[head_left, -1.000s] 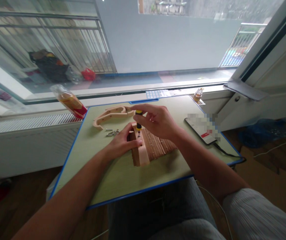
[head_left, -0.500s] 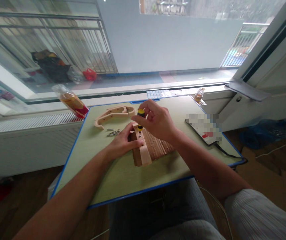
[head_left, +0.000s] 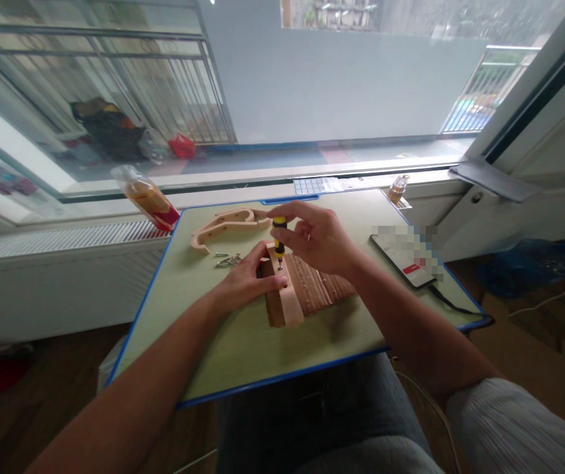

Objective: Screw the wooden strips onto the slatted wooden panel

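Yellow-and-black screwdriver (head_left: 279,249), nearly upright, tip-down

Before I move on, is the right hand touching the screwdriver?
Touching. The head view shows the right hand gripping the yellow-and-black screwdriver, its thumb lying across the front with no visible gap.

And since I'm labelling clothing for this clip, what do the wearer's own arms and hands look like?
The left hand and right hand are bare: no gloves, rings or watch visible. Both forearms are uncovered. A pale grey, finely striped sleeve shows on the right; no left sleeve is in view.
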Tool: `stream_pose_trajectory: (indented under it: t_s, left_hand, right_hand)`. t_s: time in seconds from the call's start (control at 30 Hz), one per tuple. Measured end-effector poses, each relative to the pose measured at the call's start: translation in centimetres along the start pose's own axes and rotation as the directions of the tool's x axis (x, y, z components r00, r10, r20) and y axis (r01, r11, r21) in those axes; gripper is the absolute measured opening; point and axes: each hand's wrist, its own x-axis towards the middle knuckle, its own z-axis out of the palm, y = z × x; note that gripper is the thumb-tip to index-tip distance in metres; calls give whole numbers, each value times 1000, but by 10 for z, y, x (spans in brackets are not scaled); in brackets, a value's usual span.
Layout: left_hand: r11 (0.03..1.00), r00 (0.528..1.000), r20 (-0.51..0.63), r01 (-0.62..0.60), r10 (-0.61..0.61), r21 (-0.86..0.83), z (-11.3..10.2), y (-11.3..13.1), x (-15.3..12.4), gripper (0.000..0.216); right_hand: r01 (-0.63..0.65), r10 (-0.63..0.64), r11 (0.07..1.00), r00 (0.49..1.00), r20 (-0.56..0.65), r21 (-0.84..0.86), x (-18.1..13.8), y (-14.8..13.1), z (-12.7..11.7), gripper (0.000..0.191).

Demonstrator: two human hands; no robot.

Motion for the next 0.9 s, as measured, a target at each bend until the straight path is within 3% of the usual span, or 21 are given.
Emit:
stream_pose_trajectory:
  t_s: [0.07,0.13,0.3,0.5,0.67,0.9]
  left_hand:
    - [1000,1000,-2,15,-15,-14,0,1,-1,71]
    - [999,1000,-4,27,-27,-27,0,1,-1,73]
    - [999,999,-13,37,-37,-22,1,0,-2,72]
    - [1000,1000,-9,17,-17,-6,0,0,-1,70]
    - [999,1000,2,-3,3,38,-1,1,-1,71]
    - [998,999,-8,38,-38,44,-1,-1,-2,70]
  right_hand:
    - [15,-16,1000,997,-72,-13,0,2,4,21]
    - [20,-21,1000,992,-125,-14,-1,4,8,28]
    - [-53,37,994,986,-162,-95,-2,7,11,34]
    - [28,-36,993,997,-67,-118,-2,0,2,25]
    - [132,-129,990,990,54,-56,-3,-1,-1,37]
    - [61,-74,993,989,-128,-105,-2,5,9,23]
